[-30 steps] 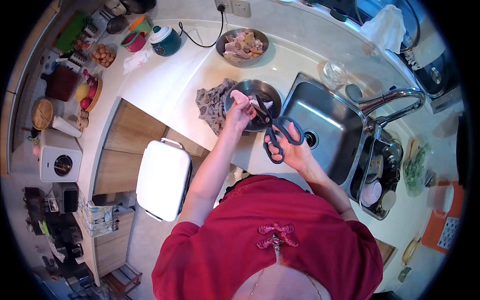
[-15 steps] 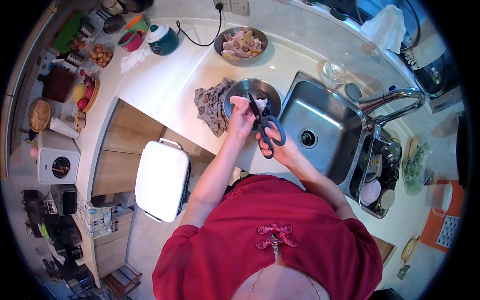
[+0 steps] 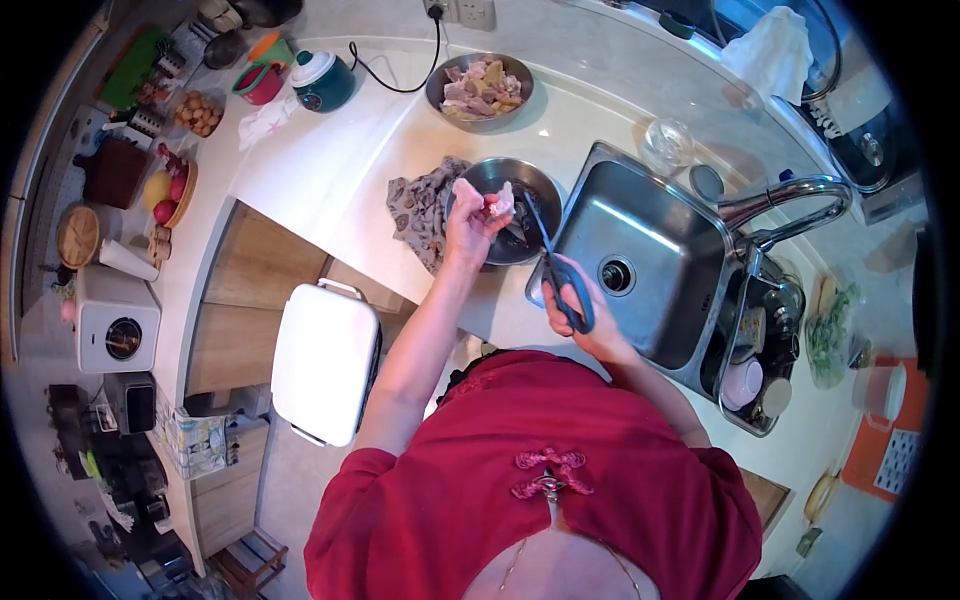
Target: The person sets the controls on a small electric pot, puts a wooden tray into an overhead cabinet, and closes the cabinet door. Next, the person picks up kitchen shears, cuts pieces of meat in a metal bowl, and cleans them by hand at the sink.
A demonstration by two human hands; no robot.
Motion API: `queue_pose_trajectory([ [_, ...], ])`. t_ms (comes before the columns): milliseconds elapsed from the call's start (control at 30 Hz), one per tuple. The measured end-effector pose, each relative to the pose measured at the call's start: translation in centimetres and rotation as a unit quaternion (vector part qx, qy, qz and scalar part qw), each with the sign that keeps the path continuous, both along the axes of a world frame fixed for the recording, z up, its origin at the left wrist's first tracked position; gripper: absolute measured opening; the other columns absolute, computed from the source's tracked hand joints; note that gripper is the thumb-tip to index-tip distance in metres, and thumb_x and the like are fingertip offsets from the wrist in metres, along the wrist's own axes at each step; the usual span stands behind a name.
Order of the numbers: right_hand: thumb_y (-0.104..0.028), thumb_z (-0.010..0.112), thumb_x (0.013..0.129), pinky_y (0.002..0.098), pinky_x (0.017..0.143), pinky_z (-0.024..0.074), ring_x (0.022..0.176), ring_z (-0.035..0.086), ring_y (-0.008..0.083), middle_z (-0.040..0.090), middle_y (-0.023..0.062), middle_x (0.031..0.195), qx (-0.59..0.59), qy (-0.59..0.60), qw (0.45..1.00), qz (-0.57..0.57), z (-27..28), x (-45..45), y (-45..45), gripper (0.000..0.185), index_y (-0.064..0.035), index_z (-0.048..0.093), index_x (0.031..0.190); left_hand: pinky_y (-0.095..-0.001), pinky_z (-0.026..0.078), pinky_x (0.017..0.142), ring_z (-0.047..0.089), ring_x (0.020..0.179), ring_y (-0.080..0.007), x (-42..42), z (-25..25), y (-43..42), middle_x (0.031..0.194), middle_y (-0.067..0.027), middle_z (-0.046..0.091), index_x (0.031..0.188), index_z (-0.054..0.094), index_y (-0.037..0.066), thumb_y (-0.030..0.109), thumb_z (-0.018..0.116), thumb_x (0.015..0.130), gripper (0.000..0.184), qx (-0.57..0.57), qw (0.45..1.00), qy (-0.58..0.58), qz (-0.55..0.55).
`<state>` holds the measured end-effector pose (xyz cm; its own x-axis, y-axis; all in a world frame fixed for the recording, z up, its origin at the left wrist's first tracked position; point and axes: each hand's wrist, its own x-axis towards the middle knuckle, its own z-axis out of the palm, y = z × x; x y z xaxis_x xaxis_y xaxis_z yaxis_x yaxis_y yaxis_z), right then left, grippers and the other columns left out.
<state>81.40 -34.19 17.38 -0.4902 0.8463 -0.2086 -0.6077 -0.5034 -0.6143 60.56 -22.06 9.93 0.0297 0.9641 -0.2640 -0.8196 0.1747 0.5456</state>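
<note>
My left hand [image 3: 468,240] is closed on raw meat [image 3: 465,195], pale pink, held over the near side of a steel bowl [image 3: 543,178]. A whitish-pink end of meat [image 3: 502,201] sticks out on the right of the fingers; I cannot tell whether it is a separate piece. Dark contents show inside the bowl, too shaded to name. In my right hand [image 3: 597,318] is a pair of dark-handled scissors [image 3: 547,237]. Their blades point up over the bowl's right side, apart from the meat. A patterned grey-brown cloth [image 3: 415,205] lies against the bowl's left side.
Farther back stands a second steel bowl [image 3: 432,103] with cut raw meat [image 3: 485,88]. To the right is a steel sink [image 3: 650,215] with a faucet [image 3: 790,195] and a dish rack [image 3: 770,345]. A white lidded bin [image 3: 325,365] stands below the counter's front edge.
The scissors have moved away from the meat, right and toward my body, with my right hand. My left hand has shifted slightly left, still holding the meat.
</note>
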Motion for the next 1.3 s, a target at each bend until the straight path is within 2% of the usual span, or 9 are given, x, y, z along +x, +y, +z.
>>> queue_pose_trajectory([
  [233, -0.042, 0.062, 0.086, 0.0227, 0.047, 0.0328, 0.06, 0.046, 0.0105, 0.052, 0.0061, 0.095, 0.046, -0.051, 0.998, 0.017, -1.3, 2.8, -0.3, 0.065, -0.0066, 0.035, 0.134, -0.035, 0.053, 0.071, 0.058, 0.086, -0.0191, 0.5, 1.1, 1.2, 0.087, -0.0031, 0.051, 0.106, 0.045, 0.011, -0.009, 0.067, 0.066, 0.05, 0.056, 0.982, 0.175, -0.047],
  [567, -0.038, 0.058, 0.089, 0.0222, 0.044, 0.0343, 0.059, 0.048, 0.0093, 0.052, 0.0035, 0.09, 0.029, -0.061, 0.998, 0.012, -1.5, 3.2, 0.1, 0.05, -0.0073, 0.042, 0.125, -0.0262, 0.052, 0.06, 0.06, 0.068, -0.016, -2.1, 0.3, 5.3, 0.084, -0.0061, 0.055, 0.085, 0.051, 0.004, -0.003, 0.07, 0.067, 0.028, 0.032, 0.918, 0.329, -0.217],
  [733, -0.039, 0.058, 0.089, 0.0222, 0.044, 0.0349, 0.059, 0.048, 0.0095, 0.052, 0.0038, 0.09, 0.04, -0.069, 0.997, 0.02, -1.6, 3.3, 0.0, 0.05, -0.0069, 0.043, 0.124, -0.0282, 0.05, 0.062, 0.06, 0.068, -0.016, -2.7, 2.7, 6.0, 0.075, -0.0031, 0.056, 0.087, 0.054, 0.003, 0.005, 0.076, 0.065, 0.031, 0.034, 0.874, 0.461, -0.151],
  [833, -0.039, 0.058, 0.089, 0.0222, 0.044, 0.0351, 0.059, 0.048, 0.0094, 0.052, 0.0039, 0.09, 0.04, -0.068, 0.997, 0.016, -1.3, 3.2, 0.0, 0.049, -0.0064, 0.043, 0.123, -0.0328, 0.05, 0.071, 0.062, 0.076, -0.0233, -3.5, 3.1, 6.1, 0.083, -0.0091, 0.062, 0.099, 0.059, 0.003, 0.006, 0.075, 0.061, 0.041, 0.142, 0.633, 0.746, -0.152],
  [933, -0.038, 0.058, 0.089, 0.0222, 0.045, 0.0354, 0.06, 0.048, 0.0095, 0.052, 0.0043, 0.09, 0.048, -0.061, 0.997, 0.024, -1.2, 3.1, 0.1, 0.05, -0.0061, 0.043, 0.124, -0.0362, 0.05, 0.074, 0.062, 0.082, -0.0279, -3.7, 1.5, 5.0, 0.095, -0.013, 0.063, 0.108, 0.06, 0.009, 0.008, 0.075, 0.061, 0.049, 0.19, 0.496, 0.808, -0.255],
  [1000, -0.037, 0.058, 0.09, 0.0225, 0.045, 0.0357, 0.06, 0.048, 0.0097, 0.053, 0.0049, 0.09, 0.043, -0.061, 0.997, 0.022, -1.2, 2.9, 0.3, 0.049, -0.006, 0.043, 0.125, -0.0393, 0.049, 0.079, 0.059, 0.091, -0.0312, -4.3, -0.4, 4.8, 0.098, -0.0144, 0.062, 0.113, 0.061, 0.015, 0.012, 0.076, 0.06, 0.055, 0.252, 0.506, 0.791, -0.233],
  [1067, -0.037, 0.057, 0.09, 0.0226, 0.045, 0.0357, 0.06, 0.048, 0.0098, 0.053, 0.005, 0.09, 0.039, -0.063, 0.997, 0.024, -1.5, 2.6, 0.4, 0.049, -0.0061, 0.042, 0.125, -0.04, 0.047, 0.083, 0.057, 0.096, -0.0333, -2.6, 1.8, 2.1, 0.099, -0.0145, 0.06, 0.115, 0.061, 0.018, 0.013, 0.076, 0.061, 0.056, 0.267, 0.278, 0.897, -0.218],
  [1233, -0.037, 0.056, 0.091, 0.0228, 0.044, 0.0359, 0.061, 0.049, 0.0097, 0.053, 0.0053, 0.09, 0.042, -0.054, 0.997, 0.034, -1.4, 2.2, 0.3, 0.05, -0.0057, 0.041, 0.127, -0.0421, 0.047, 0.085, 0.056, 0.099, -0.0377, -2.5, -1.7, 2.4, 0.111, -0.0199, 0.057, 0.119, 0.059, 0.021, 0.017, 0.076, 0.063, 0.059, 0.243, 0.3, 0.909, -0.159],
  [1300, -0.037, 0.056, 0.091, 0.0228, 0.045, 0.0366, 0.06, 0.049, 0.0098, 0.054, 0.0056, 0.09, 0.043, -0.055, 0.997, 0.02, -1.0, 2.3, 0.1, 0.051, -0.0047, 0.041, 0.128, -0.0423, 0.047, 0.087, 0.057, 0.102, -0.038, -3.3, -3.3, 3.4, 0.115, -0.0235, 0.056, 0.119, 0.059, 0.019, 0.018, 0.072, 0.068, 0.053, 0.325, 0.443, 0.818, -0.168],
])
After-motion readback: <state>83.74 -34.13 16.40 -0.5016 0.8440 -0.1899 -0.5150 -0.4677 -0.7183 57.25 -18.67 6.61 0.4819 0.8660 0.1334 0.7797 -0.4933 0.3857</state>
